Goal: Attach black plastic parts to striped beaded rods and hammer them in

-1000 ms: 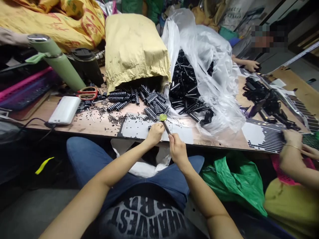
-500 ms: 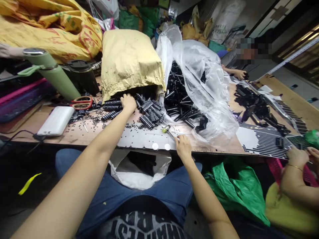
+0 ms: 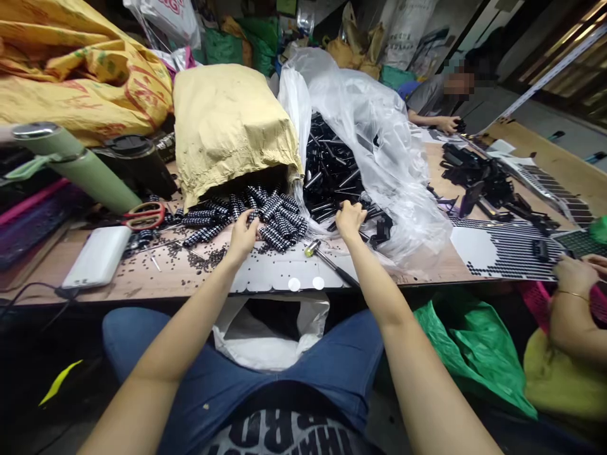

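"Green sacks (image 3: pixel 222 47) line the back of a workroom, where a yellow paper sack (image 3: pixel 232 120) lies on a wooden tabletop (image 3: pixel 156 278), mouth turned to the near edge. What spills out?"

"Patterned black-and-white rods (image 3: pixel 284 218), heaped just in front of that yellow paper sack. It probably lies so to keep them within arm's reach."

"And the clear plastic bag (image 3: pixel 379 133) on its right?"

"Likely the same reason: its front gapes, showing black tubes (image 3: pixel 332 164). A hammer (image 3: pixel 344 275) rests in front and to the right of the yellow paper sack, out of both hands, handle toward the near edge, apparently handy for picking up."

"Where is each grip?"

"The left hand (image 3: pixel 244 237) is in front of the yellow paper sack, thumb and fingers curled and partly parted. Rods lie at its fingertips and just beyond; whether one is pinched, I cannot tell."

"The right?"

"The right hand (image 3: pixel 351 220) is to the right of the yellow paper sack, at the plastic bag's mouth. Fingers bend down among the black tubes, which lie under and beyond that grip. With the tips hidden, neither their opening nor any hold can be told."
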Tool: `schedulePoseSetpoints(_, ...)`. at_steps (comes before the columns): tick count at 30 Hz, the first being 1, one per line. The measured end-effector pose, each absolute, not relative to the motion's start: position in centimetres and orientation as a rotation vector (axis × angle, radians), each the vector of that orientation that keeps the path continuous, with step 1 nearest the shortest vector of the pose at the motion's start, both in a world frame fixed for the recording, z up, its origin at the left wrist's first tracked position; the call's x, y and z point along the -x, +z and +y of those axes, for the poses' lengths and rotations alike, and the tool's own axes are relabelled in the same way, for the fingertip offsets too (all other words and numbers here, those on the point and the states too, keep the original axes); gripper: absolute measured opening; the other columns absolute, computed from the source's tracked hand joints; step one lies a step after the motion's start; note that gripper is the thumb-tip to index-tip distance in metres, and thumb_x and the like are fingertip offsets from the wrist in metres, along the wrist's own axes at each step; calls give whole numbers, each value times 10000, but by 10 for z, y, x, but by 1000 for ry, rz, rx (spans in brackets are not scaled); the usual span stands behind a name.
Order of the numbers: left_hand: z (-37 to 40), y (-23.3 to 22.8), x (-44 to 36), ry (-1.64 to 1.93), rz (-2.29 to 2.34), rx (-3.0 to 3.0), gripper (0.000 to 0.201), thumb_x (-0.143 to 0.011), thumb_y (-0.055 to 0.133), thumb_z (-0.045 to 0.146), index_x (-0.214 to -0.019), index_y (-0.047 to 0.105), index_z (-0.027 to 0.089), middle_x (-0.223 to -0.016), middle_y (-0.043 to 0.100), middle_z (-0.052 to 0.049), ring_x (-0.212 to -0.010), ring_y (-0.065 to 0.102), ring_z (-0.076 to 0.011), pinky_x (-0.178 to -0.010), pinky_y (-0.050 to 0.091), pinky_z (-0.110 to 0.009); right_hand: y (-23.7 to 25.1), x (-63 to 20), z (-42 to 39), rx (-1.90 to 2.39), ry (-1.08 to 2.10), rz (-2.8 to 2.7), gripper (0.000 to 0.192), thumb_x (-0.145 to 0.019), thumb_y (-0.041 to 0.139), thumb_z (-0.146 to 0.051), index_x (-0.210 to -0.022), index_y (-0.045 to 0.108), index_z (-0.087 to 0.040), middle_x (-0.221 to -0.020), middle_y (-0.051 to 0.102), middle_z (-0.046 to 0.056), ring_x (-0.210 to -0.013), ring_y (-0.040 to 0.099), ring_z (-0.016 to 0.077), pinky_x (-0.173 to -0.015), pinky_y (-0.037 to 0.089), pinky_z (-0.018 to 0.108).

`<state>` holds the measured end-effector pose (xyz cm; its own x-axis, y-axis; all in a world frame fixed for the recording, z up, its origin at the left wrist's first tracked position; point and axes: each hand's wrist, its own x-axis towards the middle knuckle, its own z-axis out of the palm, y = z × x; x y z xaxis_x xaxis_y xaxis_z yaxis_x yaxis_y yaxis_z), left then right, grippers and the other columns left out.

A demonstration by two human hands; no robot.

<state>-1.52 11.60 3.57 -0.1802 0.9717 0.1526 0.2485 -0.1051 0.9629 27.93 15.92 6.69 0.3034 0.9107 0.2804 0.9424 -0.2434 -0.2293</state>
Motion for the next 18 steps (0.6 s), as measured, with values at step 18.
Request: schedulePoseSetpoints(18,51,53,-58,1163,1069,-1056,320,-672,744,404,-802,642,129,-449,455,70,-366,361,-55,-360,273,-179,54,-211,40,1185,1242,-1553,481,-661,743,-491,-1001,653,-163,-846,697,46,-739,643,180,-717,545,346)
